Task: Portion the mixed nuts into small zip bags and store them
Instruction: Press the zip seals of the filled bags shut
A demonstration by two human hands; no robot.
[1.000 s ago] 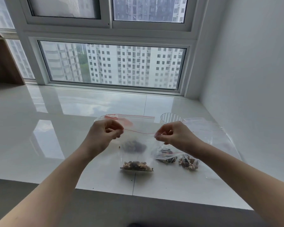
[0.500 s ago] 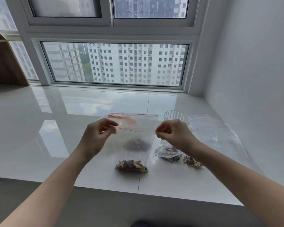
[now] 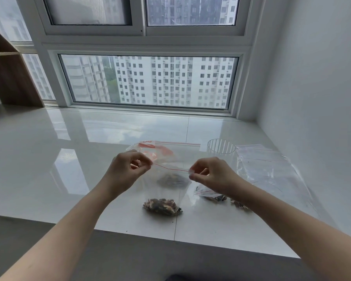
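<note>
Small zip bag (image 3: 166, 185) pinched at both top corners.
Gripped at the seal by left hand (image 3: 128, 171) and right hand (image 3: 213, 175), hanging between them; mixed nuts (image 3: 162, 206) gathered below.

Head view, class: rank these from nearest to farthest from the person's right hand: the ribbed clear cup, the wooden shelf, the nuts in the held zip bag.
From the right hand:
1. Nuts in the held zip bag, just below and left of it.
2. Ribbed clear cup, behind it on the counter.
3. Wooden shelf, far off at the left wall.
</note>
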